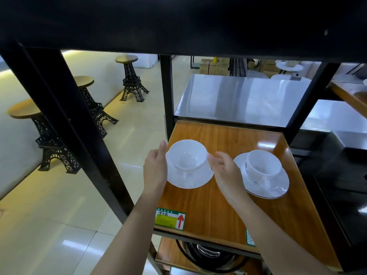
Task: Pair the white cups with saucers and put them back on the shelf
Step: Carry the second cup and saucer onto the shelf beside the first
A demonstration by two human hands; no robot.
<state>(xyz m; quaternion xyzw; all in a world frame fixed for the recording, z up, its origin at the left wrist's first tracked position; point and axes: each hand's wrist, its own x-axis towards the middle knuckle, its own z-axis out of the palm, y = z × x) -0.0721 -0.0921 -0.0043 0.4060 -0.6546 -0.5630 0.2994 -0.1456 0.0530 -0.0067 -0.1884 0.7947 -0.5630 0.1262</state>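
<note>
A white cup (187, 153) stands on a plain white saucer (195, 180) at the left of the wooden shelf (218, 211). My left hand (155, 167) presses against the saucer's left rim with its fingers straight. My right hand (224, 171) grips the saucer's right rim with its fingers curled beside the cup. A second white cup (263, 163), printed with a small logo, stands on a dark-rimmed saucer (278, 190) at the right of the same shelf, just past my right hand.
Black metal posts (166, 94) frame the shelf and a dark board (178, 22) hangs low overhead. A price label (170, 218) is stuck on the front edge. A dark pot (208, 255) sits on the shelf below. Tower-shaped stools (132, 80) stand on the tiled floor to the left.
</note>
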